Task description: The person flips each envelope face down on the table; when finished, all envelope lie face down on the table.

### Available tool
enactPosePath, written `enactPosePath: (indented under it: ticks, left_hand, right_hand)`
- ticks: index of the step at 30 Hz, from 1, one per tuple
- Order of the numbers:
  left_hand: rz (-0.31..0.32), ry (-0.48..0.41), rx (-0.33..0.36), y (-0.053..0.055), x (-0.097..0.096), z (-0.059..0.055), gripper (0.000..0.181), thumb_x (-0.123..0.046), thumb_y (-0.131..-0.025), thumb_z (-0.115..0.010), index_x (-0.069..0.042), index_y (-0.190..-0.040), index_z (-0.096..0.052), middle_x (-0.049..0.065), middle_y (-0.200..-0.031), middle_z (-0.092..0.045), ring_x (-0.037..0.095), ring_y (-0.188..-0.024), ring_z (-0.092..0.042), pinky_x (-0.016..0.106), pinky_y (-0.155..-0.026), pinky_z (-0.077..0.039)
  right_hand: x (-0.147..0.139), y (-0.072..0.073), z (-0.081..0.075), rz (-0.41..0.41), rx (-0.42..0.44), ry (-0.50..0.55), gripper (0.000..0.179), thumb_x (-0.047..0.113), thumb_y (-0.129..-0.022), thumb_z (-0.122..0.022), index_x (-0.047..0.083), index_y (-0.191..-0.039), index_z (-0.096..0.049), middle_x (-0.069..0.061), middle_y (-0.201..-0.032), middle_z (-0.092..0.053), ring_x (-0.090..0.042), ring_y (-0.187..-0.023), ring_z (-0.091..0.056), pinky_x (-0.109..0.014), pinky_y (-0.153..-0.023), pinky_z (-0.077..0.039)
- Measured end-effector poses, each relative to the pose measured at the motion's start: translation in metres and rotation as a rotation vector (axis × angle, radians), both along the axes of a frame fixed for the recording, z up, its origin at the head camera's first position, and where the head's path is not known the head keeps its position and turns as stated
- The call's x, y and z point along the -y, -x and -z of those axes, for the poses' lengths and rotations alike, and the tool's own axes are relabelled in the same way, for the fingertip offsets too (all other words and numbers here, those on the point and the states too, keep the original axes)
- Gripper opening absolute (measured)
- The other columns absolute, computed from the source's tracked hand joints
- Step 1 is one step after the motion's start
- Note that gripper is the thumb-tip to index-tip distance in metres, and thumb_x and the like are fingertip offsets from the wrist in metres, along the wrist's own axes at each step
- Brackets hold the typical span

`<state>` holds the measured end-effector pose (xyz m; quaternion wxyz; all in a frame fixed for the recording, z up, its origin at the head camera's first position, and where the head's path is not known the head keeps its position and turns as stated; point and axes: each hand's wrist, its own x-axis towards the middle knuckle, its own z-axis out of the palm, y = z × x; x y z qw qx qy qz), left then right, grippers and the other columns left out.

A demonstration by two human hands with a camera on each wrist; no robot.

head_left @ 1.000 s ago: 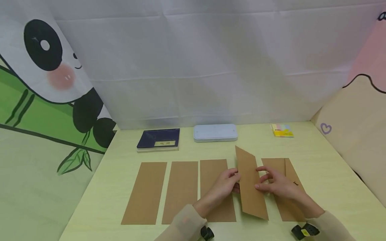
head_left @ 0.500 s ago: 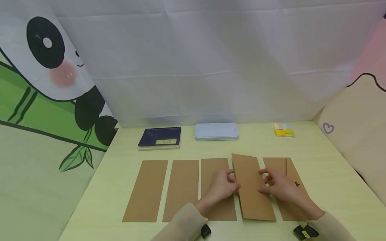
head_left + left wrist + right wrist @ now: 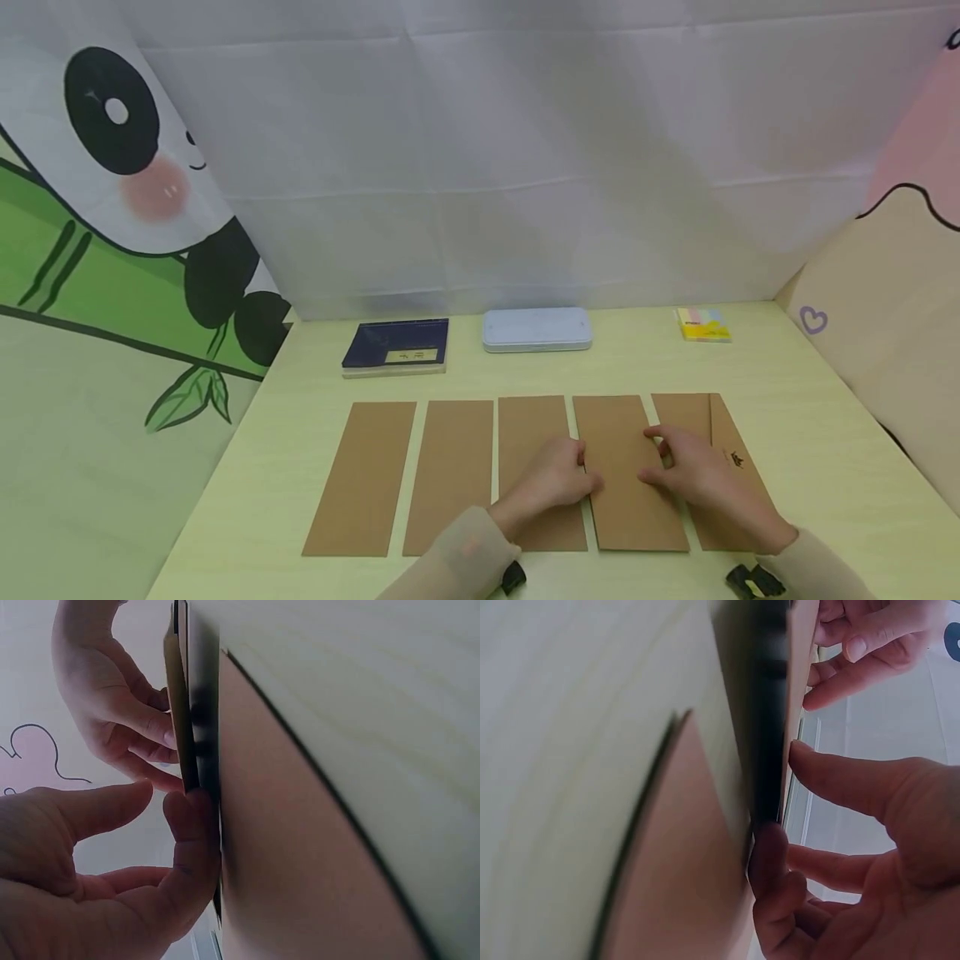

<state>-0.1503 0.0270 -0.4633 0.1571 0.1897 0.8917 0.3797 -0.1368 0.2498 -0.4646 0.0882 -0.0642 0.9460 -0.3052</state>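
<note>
A brown kraft-paper envelope (image 3: 626, 517) lies between both hands, fourth in a row, slightly raised off the table in the wrist views. My left hand (image 3: 555, 473) is at its left edge; in the left wrist view bent fingers (image 3: 196, 832) touch the edge while the thumb (image 3: 124, 808) stays off the paper. At the right side my right hand (image 3: 693, 467) pinches it, thumb (image 3: 821, 765) on the upper face and fingers at the edge. Below the right hand is another brown envelope (image 3: 675, 408) with a seam and a small black mark.
Three more brown envelopes, the left one (image 3: 360, 483), the second (image 3: 453, 475) and the third (image 3: 532, 417), lie flat to the left. Behind stand a dark blue book (image 3: 397, 343), a pale blue tin case (image 3: 536, 329) and yellow-edged sticky notes (image 3: 702, 325).
The envelope between my hands has been lowered from a steep tilt to nearly flat, in line with the others. Both hands have stayed at its sides; the left thumb is off the paper.
</note>
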Motion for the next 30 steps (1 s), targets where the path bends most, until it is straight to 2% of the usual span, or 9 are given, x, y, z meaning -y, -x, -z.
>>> enactPosePath:
  ticks: [4,11,21,26,30]
  left_hand:
    - [0.021,0.010,-0.003,0.001,-0.001,-0.001,0.036,-0.018,-0.082,-0.072,-0.009,-0.061,-0.044,-0.006,-0.055,-0.031,0.009,-0.045,-0.029,0.023,-0.041,-0.022]
    - [0.048,-0.006,0.014,0.003,0.000,-0.003,0.034,-0.017,-0.085,-0.070,-0.005,-0.061,-0.049,-0.002,-0.051,-0.049,0.011,-0.043,-0.041,0.022,-0.042,-0.030]
    - [0.046,0.020,0.016,0.005,0.000,-0.005,0.035,-0.021,-0.085,-0.070,-0.004,-0.062,-0.050,0.001,-0.053,-0.048,0.014,-0.045,-0.042,0.023,-0.043,-0.029]
    - [0.039,0.016,0.014,0.003,-0.002,-0.007,0.036,-0.022,-0.085,-0.070,-0.006,-0.061,-0.049,-0.001,-0.052,-0.047,0.012,-0.046,-0.042,0.023,-0.044,-0.030]
    - [0.058,-0.031,0.032,-0.001,-0.011,-0.008,0.035,-0.022,-0.086,-0.069,-0.007,-0.062,-0.050,-0.004,-0.051,-0.050,0.010,-0.046,-0.044,0.022,-0.044,-0.032]
  right_hand:
    - [0.000,0.001,0.001,-0.003,0.004,-0.004,0.066,0.029,-0.076,-0.081,-0.006,-0.124,-0.054,-0.010,-0.095,-0.062,-0.024,-0.085,-0.058,-0.043,-0.071,-0.048]
    - [0.000,0.001,0.002,-0.003,-0.009,-0.019,0.062,0.023,-0.075,-0.082,-0.007,-0.122,-0.055,-0.010,-0.094,-0.061,-0.024,-0.084,-0.056,-0.043,-0.072,-0.047]
    - [0.000,0.000,-0.001,-0.009,-0.031,-0.035,0.063,0.025,-0.075,-0.082,-0.007,-0.122,-0.056,-0.011,-0.094,-0.060,-0.026,-0.085,-0.056,-0.045,-0.073,-0.046]
    - [-0.004,-0.004,-0.005,0.047,-0.031,-0.013,0.062,0.028,-0.077,-0.080,-0.004,-0.124,-0.054,-0.009,-0.092,-0.057,-0.024,-0.080,-0.053,-0.040,-0.066,-0.045]
    - [-0.013,-0.007,-0.010,0.072,-0.054,0.005,0.065,0.030,-0.079,-0.078,-0.007,-0.126,-0.052,-0.009,-0.090,-0.056,-0.023,-0.078,-0.052,-0.038,-0.064,-0.044]
